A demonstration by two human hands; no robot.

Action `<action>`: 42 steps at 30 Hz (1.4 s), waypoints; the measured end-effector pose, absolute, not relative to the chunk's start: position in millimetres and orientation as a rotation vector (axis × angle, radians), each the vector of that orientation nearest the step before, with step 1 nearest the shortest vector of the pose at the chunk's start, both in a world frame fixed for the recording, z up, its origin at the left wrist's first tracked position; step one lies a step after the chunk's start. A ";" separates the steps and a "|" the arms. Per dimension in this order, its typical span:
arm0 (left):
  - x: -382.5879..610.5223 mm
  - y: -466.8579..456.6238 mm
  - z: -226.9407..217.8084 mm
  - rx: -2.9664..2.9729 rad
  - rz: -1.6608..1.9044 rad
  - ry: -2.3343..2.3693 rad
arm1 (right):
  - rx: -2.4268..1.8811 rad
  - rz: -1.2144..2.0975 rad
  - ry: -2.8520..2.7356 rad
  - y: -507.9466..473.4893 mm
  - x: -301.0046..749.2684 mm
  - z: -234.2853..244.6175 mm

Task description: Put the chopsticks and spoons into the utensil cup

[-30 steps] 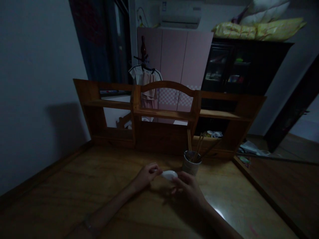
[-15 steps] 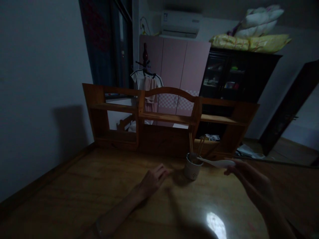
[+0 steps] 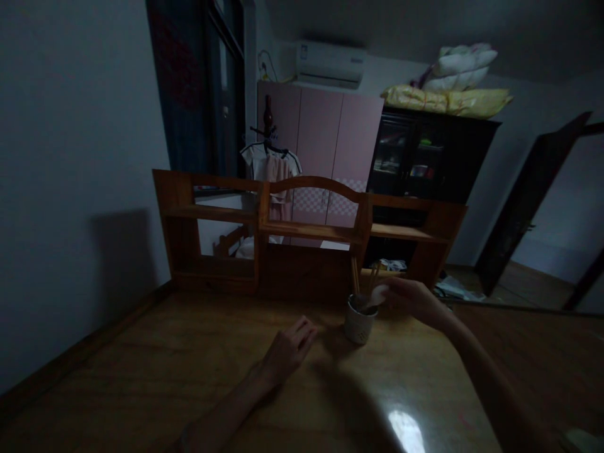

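Note:
A light-coloured cup (image 3: 357, 326) stands upright on the wooden tabletop, with several chopsticks (image 3: 355, 277) leaning in it. Just right of its rim, my right hand (image 3: 410, 301) is closed on a white spoon (image 3: 378, 294). The spoon's far end points down into the mouth of the cup; its tip is hidden there. My left hand (image 3: 289, 347) rests on the table to the left of the cup, not touching it. Its fingers are loosely bent and a little apart, with nothing seen in them.
A low wooden shelf unit (image 3: 309, 231) runs along the table's back edge, close behind the cup. A wall (image 3: 80, 176) borders the left side. Light glares off the glossy tabletop (image 3: 198, 352) near the front. Beyond stand a pink wardrobe (image 3: 321, 126) and a dark cabinet (image 3: 453, 151).
My right hand has moved left and closer to the cup, and the spoon now reaches deeper and more steeply into it. My left hand stays about where it was. The view has shifted slightly.

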State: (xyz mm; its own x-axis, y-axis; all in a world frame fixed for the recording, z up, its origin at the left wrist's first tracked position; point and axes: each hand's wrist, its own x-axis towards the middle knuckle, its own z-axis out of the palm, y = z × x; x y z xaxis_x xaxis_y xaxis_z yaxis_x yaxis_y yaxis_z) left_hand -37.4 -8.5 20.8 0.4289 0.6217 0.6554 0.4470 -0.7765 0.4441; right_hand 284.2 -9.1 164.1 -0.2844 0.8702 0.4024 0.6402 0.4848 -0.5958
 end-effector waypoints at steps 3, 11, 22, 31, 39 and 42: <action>-36.4 -9.2 19.5 2.479 1.293 0.918 | -1.199 0.477 -2.055 -4.4 273.8 160.8; -36.5 -10.1 19.2 2.495 1.239 0.956 | -1.176 0.701 -2.091 10.8 273.9 143.7; -38.0 -8.6 20.0 2.478 1.224 0.960 | -1.248 0.722 -2.193 27.0 285.1 114.3; -36.8 -6.1 15.3 2.470 1.222 1.001 | -1.156 0.581 -2.062 5.3 286.3 131.9; -35.4 -11.1 18.6 2.448 1.169 1.024 | -1.192 -0.076 -1.294 -9.2 300.8 153.2; -34.5 -10.6 17.1 2.439 1.168 1.030 | -1.173 -0.058 -1.058 9.6 313.3 130.4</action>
State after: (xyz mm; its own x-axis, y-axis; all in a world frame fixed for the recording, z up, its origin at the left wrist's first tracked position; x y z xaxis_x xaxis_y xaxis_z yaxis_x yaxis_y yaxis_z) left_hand -34.5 -10.6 17.1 0.4295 0.6901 0.5825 0.4919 -0.7197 0.4899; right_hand 313.3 9.6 130.4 0.5463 0.4649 0.6968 0.5382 0.4426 -0.7172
